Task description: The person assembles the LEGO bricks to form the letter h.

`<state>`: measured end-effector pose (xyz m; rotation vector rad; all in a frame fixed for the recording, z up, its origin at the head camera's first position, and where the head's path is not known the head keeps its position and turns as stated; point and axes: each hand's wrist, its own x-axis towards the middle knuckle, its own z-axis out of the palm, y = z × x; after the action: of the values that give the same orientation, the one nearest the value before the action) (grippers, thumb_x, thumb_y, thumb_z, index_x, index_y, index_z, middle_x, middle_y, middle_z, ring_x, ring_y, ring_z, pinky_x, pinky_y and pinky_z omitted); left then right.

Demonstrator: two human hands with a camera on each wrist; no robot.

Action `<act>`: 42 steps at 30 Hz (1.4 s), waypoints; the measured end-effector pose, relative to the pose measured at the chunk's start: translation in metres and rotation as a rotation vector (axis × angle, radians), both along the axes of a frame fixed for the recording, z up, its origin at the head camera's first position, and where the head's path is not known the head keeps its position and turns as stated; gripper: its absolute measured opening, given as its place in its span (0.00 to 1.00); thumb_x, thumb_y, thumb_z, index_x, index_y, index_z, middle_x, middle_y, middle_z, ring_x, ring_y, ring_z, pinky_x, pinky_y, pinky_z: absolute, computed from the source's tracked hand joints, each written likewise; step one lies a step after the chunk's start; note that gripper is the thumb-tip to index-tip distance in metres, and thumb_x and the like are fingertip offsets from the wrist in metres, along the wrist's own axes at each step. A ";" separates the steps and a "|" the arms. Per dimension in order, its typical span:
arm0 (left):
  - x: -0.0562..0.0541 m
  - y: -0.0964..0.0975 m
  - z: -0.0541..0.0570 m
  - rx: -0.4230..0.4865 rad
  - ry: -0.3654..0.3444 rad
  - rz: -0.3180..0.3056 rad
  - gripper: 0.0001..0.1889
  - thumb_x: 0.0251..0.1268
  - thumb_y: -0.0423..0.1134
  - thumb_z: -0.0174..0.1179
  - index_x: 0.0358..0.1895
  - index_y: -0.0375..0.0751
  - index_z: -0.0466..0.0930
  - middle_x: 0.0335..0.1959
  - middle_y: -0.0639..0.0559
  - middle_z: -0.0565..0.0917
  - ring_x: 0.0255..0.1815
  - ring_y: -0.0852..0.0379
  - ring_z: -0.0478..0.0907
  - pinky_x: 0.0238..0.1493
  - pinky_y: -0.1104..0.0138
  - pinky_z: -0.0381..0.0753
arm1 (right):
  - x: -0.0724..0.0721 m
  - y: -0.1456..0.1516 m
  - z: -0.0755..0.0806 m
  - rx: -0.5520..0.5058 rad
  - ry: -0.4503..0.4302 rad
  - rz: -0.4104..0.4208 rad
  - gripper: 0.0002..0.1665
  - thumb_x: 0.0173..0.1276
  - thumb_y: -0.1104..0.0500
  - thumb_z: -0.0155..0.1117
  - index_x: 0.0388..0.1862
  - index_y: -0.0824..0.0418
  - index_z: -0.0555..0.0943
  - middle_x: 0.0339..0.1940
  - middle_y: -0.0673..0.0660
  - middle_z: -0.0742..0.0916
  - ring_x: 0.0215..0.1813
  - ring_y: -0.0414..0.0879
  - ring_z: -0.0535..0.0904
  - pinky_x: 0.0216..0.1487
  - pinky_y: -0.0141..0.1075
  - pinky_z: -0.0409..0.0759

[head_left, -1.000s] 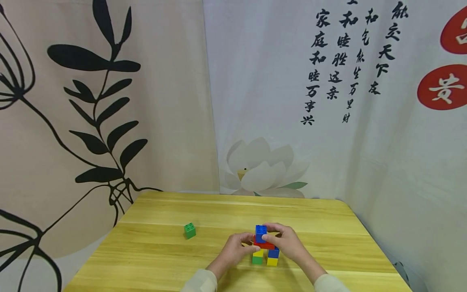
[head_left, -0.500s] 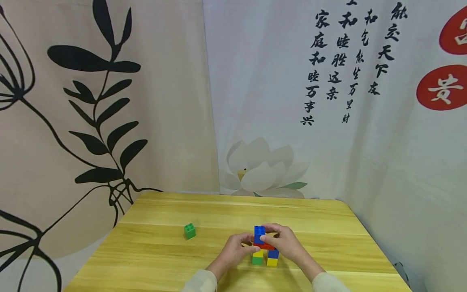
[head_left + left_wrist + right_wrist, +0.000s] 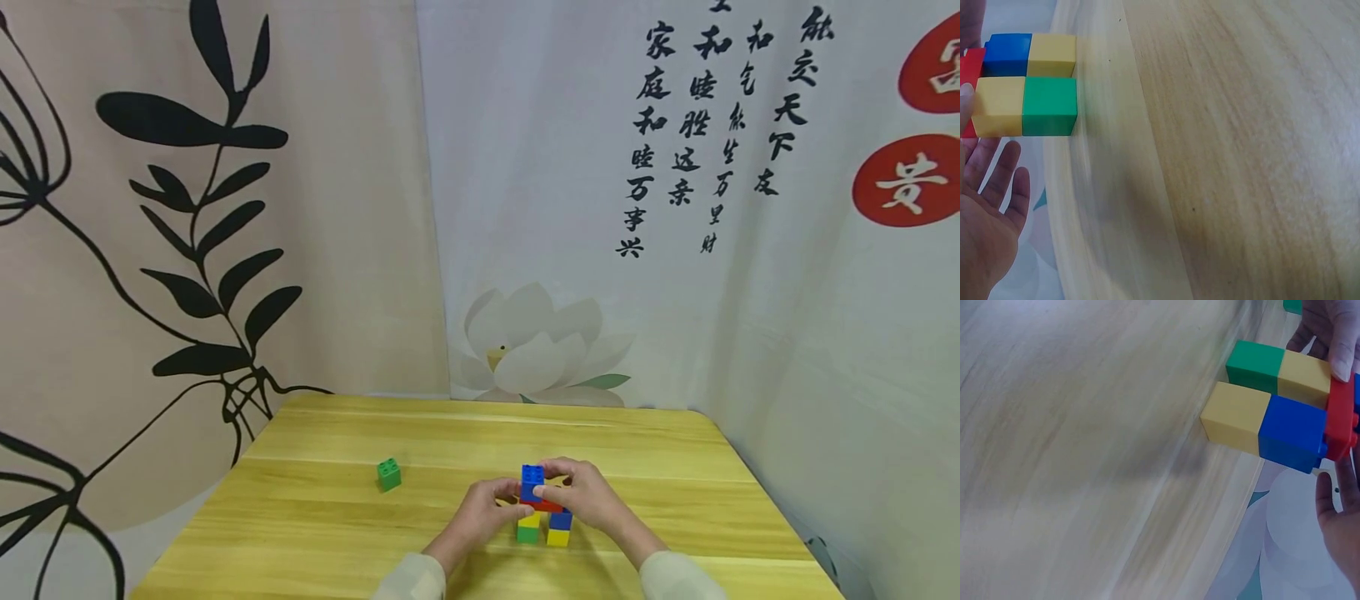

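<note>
A small structure of toy building bricks stands on the table in front of me. One leg is a yellow brick [image 3: 528,520] over a green brick [image 3: 527,536]; the other is a blue brick [image 3: 1292,432] over a yellow brick [image 3: 1235,419]. A longer red brick [image 3: 552,506] bridges both legs. My left hand [image 3: 482,510] pinches the red brick at its left end, thumb in front. My right hand [image 3: 588,497] pinches another blue brick [image 3: 532,480] between thumb and fingers, at the left end of the red brick's top. The blue brick's underside is hidden.
A loose green brick [image 3: 389,474] lies on the wooden table [image 3: 300,517], left of and beyond the structure. Behind the table's far edge hangs a printed cloth backdrop [image 3: 360,250].
The upper blue brick has shifted slightly left and down over the red brick with my right hand. My left hand keeps its place on the red brick.
</note>
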<state>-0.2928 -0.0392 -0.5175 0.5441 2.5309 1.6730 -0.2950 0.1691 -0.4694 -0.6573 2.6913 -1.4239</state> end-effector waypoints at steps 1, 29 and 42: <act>0.000 0.000 0.000 0.001 -0.003 0.001 0.11 0.60 0.44 0.71 0.45 0.50 0.86 0.39 0.62 0.86 0.42 0.60 0.79 0.44 0.59 0.80 | 0.000 0.000 0.000 -0.004 -0.004 0.002 0.24 0.66 0.47 0.70 0.55 0.60 0.83 0.50 0.52 0.86 0.54 0.52 0.80 0.53 0.48 0.75; 0.001 -0.004 0.007 -0.047 -0.057 -0.014 0.16 0.61 0.49 0.70 0.50 0.52 0.85 0.43 0.62 0.85 0.47 0.56 0.77 0.51 0.51 0.77 | 0.009 0.007 -0.006 -0.100 -0.097 -0.031 0.27 0.67 0.50 0.70 0.60 0.63 0.81 0.55 0.58 0.85 0.58 0.57 0.78 0.55 0.49 0.76; 0.000 -0.009 0.003 -0.090 -0.011 -0.025 0.19 0.58 0.44 0.73 0.53 0.45 0.84 0.45 0.55 0.85 0.48 0.48 0.79 0.51 0.50 0.78 | 0.013 0.029 -0.018 -0.101 -0.070 -0.099 0.29 0.67 0.51 0.70 0.61 0.66 0.79 0.56 0.64 0.84 0.56 0.57 0.79 0.54 0.50 0.78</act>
<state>-0.2931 -0.0481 -0.5148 0.5550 2.5656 1.5405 -0.2821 0.1978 -0.4870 -0.4759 2.6474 -1.5833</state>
